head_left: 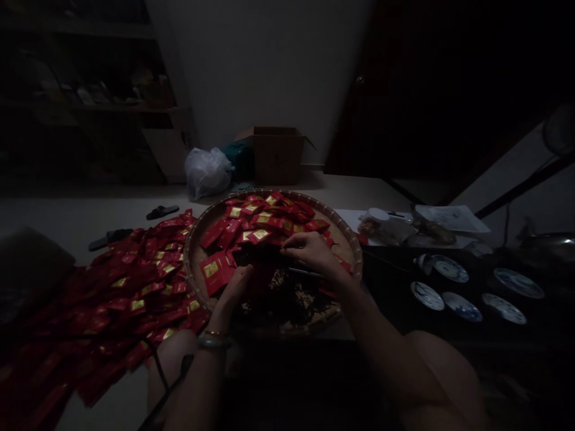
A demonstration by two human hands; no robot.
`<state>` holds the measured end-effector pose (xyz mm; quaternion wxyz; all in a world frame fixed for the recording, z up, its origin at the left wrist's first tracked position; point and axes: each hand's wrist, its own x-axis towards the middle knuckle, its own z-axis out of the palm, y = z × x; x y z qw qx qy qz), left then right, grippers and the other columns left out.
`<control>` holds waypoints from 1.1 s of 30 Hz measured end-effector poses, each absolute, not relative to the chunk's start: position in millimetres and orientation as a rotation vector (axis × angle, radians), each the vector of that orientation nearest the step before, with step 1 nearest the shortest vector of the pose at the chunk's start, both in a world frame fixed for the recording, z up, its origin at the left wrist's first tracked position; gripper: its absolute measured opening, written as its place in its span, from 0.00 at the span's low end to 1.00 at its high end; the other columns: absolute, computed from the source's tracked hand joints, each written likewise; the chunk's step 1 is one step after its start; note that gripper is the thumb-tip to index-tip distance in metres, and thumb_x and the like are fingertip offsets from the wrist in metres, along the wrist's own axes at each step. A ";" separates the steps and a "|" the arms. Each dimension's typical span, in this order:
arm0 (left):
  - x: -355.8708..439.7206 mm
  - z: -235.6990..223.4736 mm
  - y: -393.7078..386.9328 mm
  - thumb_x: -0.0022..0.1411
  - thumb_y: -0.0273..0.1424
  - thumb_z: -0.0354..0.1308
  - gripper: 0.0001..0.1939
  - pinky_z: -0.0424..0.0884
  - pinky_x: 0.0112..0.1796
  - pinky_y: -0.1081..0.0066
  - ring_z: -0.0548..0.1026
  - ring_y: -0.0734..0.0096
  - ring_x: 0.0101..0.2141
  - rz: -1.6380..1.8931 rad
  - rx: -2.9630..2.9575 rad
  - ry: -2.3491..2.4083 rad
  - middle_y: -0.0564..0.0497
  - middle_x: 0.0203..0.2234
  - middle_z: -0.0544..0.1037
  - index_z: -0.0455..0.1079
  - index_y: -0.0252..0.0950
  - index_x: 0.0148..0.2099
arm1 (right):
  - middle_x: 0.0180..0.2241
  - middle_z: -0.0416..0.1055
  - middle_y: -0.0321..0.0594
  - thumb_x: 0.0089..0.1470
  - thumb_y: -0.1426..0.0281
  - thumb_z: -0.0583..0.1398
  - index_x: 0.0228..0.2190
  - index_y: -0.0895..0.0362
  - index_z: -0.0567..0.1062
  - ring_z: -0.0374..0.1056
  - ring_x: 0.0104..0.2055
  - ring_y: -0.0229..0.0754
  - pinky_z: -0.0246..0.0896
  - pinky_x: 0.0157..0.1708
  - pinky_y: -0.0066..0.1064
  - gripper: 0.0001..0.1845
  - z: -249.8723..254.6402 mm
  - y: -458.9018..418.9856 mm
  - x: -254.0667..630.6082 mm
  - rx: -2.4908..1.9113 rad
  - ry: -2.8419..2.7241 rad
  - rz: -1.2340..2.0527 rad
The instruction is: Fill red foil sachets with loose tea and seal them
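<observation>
A round woven basket tray [196,239] lies in front of me, its far half piled with small red packets [258,221] bearing gold labels, its near half holding dark loose material [287,293]. My left hand [236,286], with bangles at the wrist, reaches into the tray with fingers closed on a red packet [215,270] at its left side. My right hand [309,250] is curled over the middle of the tray, fingers bent down among the packets; a thin dark tool-like thing [305,273] shows under it, and what it grips is too dim to make out.
A large heap of red packets [117,299] spreads over the floor to the left. Beyond stand a cardboard box [274,152] and a white plastic bag [207,170]. Slippers [162,211] lie on the floor. Several blue-and-white dishes [449,281] sit on a dark surface at right.
</observation>
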<state>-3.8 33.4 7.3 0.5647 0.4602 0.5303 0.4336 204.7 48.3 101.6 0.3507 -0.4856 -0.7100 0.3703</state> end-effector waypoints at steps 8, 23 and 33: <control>2.2 12.6 26.3 0.61 0.44 0.48 0.21 0.73 0.38 0.64 0.76 0.59 0.37 1.032 0.823 1.166 0.47 0.27 0.78 0.74 0.34 0.42 | 0.41 0.76 0.42 0.40 0.67 0.68 0.43 0.57 0.77 0.71 0.39 0.42 0.66 0.38 0.31 0.24 77.0 37.5 194.1 -1.133 -1.894 1.040; 8.5 29.3 23.3 0.44 0.42 0.65 0.16 0.66 0.28 0.74 0.71 0.71 0.25 1.190 1.175 1.197 0.55 0.19 0.74 0.73 0.33 0.26 | 0.25 0.77 0.38 0.43 0.64 0.65 0.27 0.60 0.80 0.71 0.29 0.40 0.62 0.29 0.27 0.11 64.6 51.1 177.3 -1.222 -1.834 1.118; 12.4 35.4 18.2 0.36 0.34 0.70 0.25 0.71 0.34 0.68 0.75 0.64 0.31 0.848 1.155 1.088 0.49 0.29 0.79 0.72 0.31 0.39 | 0.27 0.78 0.40 0.46 0.65 0.64 0.26 0.59 0.80 0.72 0.30 0.41 0.63 0.31 0.27 0.09 50.4 56.5 175.2 -1.172 -1.811 0.974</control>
